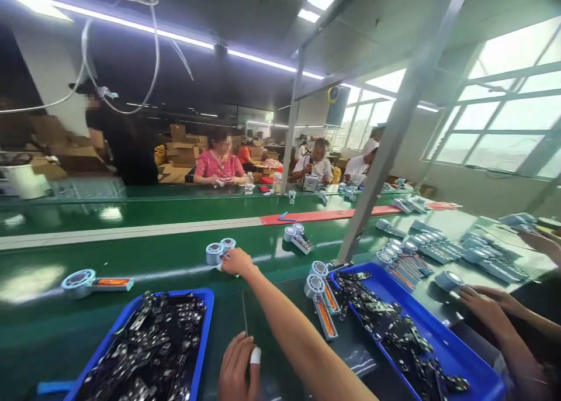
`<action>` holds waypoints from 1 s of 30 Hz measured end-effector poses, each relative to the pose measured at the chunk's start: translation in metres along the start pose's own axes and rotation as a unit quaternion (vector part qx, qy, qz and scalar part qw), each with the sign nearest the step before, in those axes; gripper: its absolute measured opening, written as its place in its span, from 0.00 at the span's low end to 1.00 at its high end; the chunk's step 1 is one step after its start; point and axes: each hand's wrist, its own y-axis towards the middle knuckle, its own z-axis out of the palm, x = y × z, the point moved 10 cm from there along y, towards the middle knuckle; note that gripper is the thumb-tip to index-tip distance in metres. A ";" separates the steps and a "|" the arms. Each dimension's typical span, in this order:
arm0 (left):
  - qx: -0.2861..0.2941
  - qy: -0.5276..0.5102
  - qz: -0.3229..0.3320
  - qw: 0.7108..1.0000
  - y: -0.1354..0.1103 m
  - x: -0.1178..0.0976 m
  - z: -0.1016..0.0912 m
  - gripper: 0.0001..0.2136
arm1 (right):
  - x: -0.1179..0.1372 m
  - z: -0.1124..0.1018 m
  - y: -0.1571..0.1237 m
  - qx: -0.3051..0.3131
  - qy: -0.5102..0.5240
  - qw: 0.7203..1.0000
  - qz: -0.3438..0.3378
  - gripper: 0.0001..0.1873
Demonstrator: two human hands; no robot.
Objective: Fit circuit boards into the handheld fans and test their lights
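Observation:
My right hand [236, 262] reaches out over the green surface, fingers closed around the handle end of light-blue handheld fans. Two round fan heads [214, 253] show just beyond it, side by side; the fingers hide the handles. My left hand [238, 367] rests low at the near edge, fingers extended, a white cover on one digit. A thin dark line or rod [245, 313] runs up from its fingertips; I cannot tell which. Left of it, a blue tray [209, 313] holds many small black circuit pieces. Two fans with orange-filled handles [324, 316] lie right of my forearm.
Another blue tray [473, 357] with black pieces stands at right. A single fan [79, 281] lies left, a pair [298, 237] farther ahead. A metal post [372, 173] rises from the bench. A co-worker's hands [486, 307] work at right among rows of fans; other people sit opposite.

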 end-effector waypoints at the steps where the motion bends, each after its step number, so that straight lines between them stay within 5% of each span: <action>1: 0.004 0.008 -0.007 1.000 -0.001 -0.004 -0.007 0.11 | -0.001 0.012 -0.011 0.030 -0.019 0.999 0.003 0.17; 6: 0.025 0.042 -0.049 0.998 0.008 -0.002 -0.059 0.14 | -0.065 0.011 -0.113 0.035 -0.058 0.996 0.055 0.13; 9: 0.051 0.120 -0.128 0.983 0.034 0.045 -0.097 0.15 | -0.096 0.009 -0.175 0.026 -0.077 0.994 0.074 0.09; 10: 0.107 0.156 -0.151 0.970 0.042 0.065 -0.099 0.17 | -0.102 0.010 -0.190 0.021 -0.082 0.993 0.078 0.10; 12: 0.234 0.181 -0.133 0.946 0.055 0.095 -0.092 0.22 | -0.105 0.013 -0.209 -0.004 -0.078 0.995 0.060 0.13; 18: 0.391 0.136 -0.090 0.906 0.065 0.132 -0.072 0.26 | -0.105 -0.001 -0.235 -0.097 -0.051 0.994 -0.025 0.23; 25: 0.415 0.106 -0.054 0.902 0.073 0.145 -0.061 0.13 | -0.095 -0.022 -0.271 -0.124 -0.015 0.989 -0.084 0.25; 30: 0.393 0.107 -0.060 0.912 0.071 0.147 -0.065 0.10 | -0.089 -0.037 -0.272 -0.140 0.021 0.986 -0.085 0.19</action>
